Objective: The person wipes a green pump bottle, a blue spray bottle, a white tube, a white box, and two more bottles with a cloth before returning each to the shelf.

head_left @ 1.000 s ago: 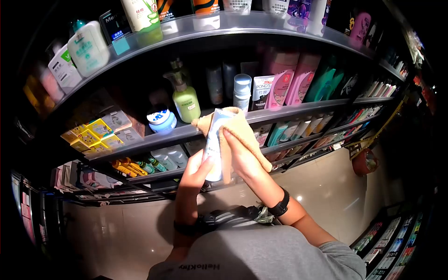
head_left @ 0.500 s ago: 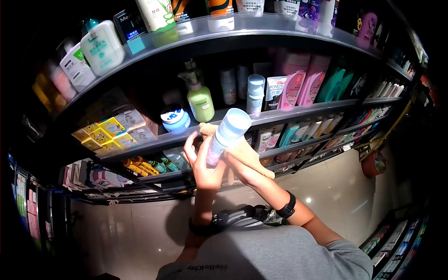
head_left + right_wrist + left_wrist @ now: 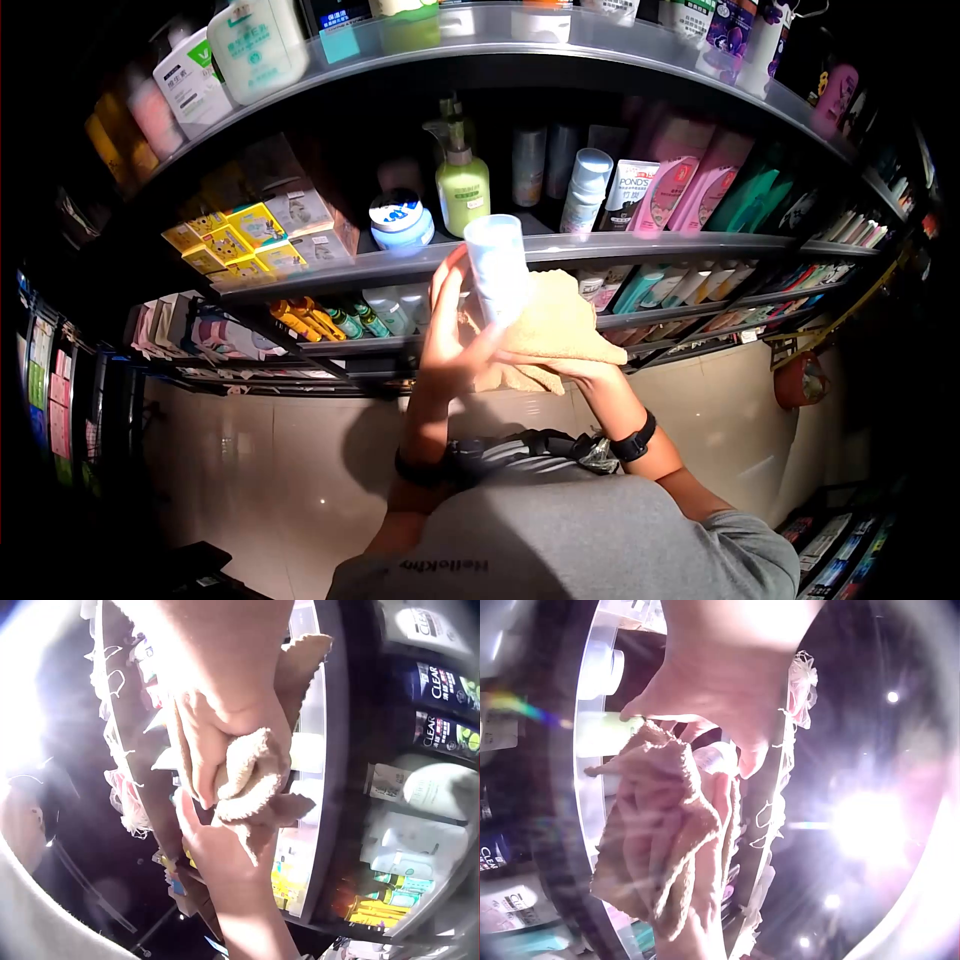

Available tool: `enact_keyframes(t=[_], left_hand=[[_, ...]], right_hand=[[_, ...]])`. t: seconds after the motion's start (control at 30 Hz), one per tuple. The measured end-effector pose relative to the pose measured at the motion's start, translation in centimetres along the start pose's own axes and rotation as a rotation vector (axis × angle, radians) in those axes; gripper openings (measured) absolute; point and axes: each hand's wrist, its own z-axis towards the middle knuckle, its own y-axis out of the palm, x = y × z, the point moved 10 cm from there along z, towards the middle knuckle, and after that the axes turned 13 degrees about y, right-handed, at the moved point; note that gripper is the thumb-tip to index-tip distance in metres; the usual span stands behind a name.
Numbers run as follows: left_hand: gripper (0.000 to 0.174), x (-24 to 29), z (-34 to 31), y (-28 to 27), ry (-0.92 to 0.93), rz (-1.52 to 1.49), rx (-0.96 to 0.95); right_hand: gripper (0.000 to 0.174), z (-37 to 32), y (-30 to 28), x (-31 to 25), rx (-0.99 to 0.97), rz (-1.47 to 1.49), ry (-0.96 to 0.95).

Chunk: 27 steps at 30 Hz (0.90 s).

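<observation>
Shop shelving [image 3: 620, 245] runs ahead of both grips. Pale-blue cylindrical bottle [image 3: 496, 262] rises from between them, long axis near-upright, top leaning slightly left. Left grip [image 3: 441, 335] nearer, at its left side; can't tell if clamped. Right grip [image 3: 229, 709] holds bunched tan cloth [image 3: 560, 318], just right of bottle.

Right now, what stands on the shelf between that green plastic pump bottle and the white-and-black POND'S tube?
The head view shows a pale blue cylindrical bottle beside the tube, with dimmer cylinders farther back.
</observation>
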Motion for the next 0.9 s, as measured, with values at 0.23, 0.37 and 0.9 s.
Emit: enact_keyframes(t=[0.23,0.37,0.9], left_hand=[[0.069,-0.9,-0.7,1.3,-0.086,-0.060,0.031],[0.068,-1.0,-1.2,2.4,0.103,0.091,-0.071],[0.054,-5.3,-1.2,3.8,-0.058,0.179,-0.049]], right_hand=[[0.034,-0.7,1.3,-1.4,-0.275,0.203,-0.023],[0.033,-1.7,-1.1,-0.6,-0.153,0.567,-0.117],[0.059,-2.8,-7.1,-0.1,0.215,0.469,-0.103]])
